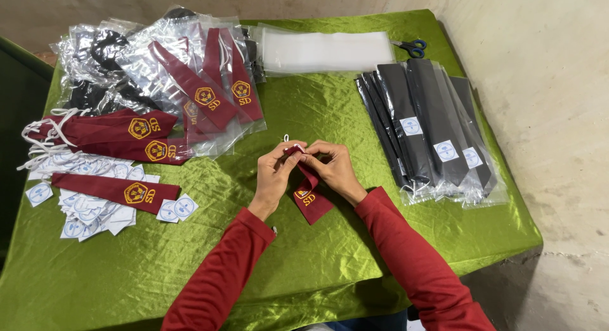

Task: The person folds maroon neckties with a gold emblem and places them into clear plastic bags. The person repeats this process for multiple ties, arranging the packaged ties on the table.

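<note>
A person in long maroon sleeves works a small maroon necktie (309, 192) at the centre of the frame, over a table draped in shiny green cloth (317, 267). The left hand (274, 177) and right hand (335, 170) meet at the tie's upper end, fingers of both closed in a pinch on the knot, where a loop of white elastic (287, 139) pokes out just above the knuckles. The tie's long axis runs on a slight diagonal, from the pinched knot at upper left down to the pointed, crest-embroidered tip at lower right, nearest the wearer, resting on the cloth.

The likely risks: the thin elastic could slip from the pinch or pull crooked through the knot, and the slick satin cloth could let the free tip slide and twist the tie.

At the left of the frame lie three loose maroon ties (114, 137) on a scatter of round-printed white paper labels (89, 207). Further back, at upper left, a heap of ties sealed in clear bags (203, 83). At the right, a fanned row of bagged black ties (431, 128). At the top, a stack of empty clear sleeves (327, 50) with blue-handled scissors (412, 48) just beside it.
</note>
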